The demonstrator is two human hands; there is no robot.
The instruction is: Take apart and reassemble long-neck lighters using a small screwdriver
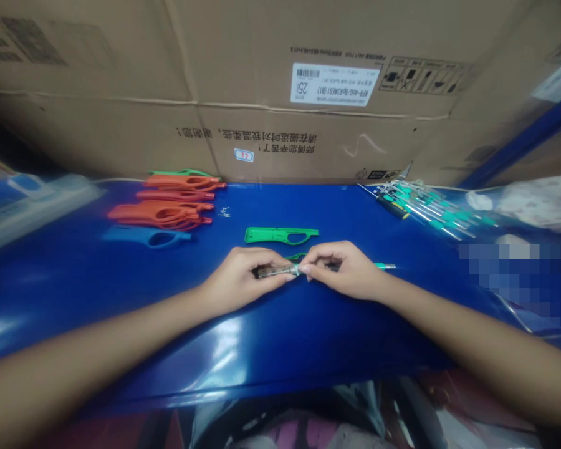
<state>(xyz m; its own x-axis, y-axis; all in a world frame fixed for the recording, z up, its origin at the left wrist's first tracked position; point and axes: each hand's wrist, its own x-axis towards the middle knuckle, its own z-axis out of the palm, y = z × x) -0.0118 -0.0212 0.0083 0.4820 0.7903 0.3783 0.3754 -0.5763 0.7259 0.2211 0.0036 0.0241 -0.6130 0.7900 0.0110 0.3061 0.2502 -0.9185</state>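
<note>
My left hand (pixel 240 276) is closed round a slim, translucent tube-like lighter part (pixel 275 271), held level above the blue table. At that part's right end, the fingertips of my right hand (pixel 339 268) are pinched together. A thin rod with a green and silver tip (pixel 387 266) sticks out to the right, past my right hand; the fingers hide how it joins the tube. Just beyond my hands lies a green lighter shell half (pixel 280 235), its trigger loop to the right. Another green piece (pixel 297 256) shows partly between my hands.
Several orange lighter shells (pixel 161 212) and a blue one (pixel 144 237) lie at left, near small thin pieces (pixel 224 212). Several metal rods with green parts (pixel 421 202) are heaped at right by a black-and-yellow tool (pixel 393 206). A cardboard box (pixel 252 81) stands behind the table.
</note>
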